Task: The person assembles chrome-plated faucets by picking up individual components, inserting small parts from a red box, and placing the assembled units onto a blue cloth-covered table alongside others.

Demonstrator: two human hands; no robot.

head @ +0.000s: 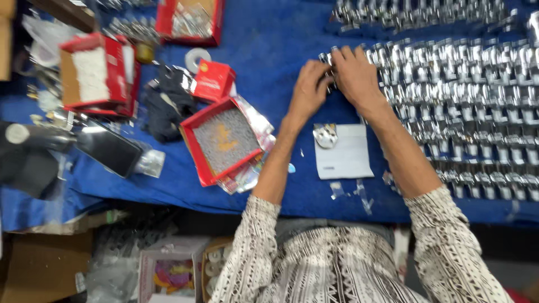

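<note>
We reached both forearms forward and inward, sleeves pushed up near elbows. Our left hand [307, 90] sat palm down, fingers [321, 72] curled toward right. Our right hand [355, 76] lay just beside it, touching, knuckles up, fingers [340, 55] bent and pinched together. Wrists angled toward each other.

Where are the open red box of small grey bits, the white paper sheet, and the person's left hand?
Open red box [197, 147]: head view, left wall.
White paper sheet [349, 160]: head view, bare middle.
Left hand [310, 90]: head view, back of hand.
</note>
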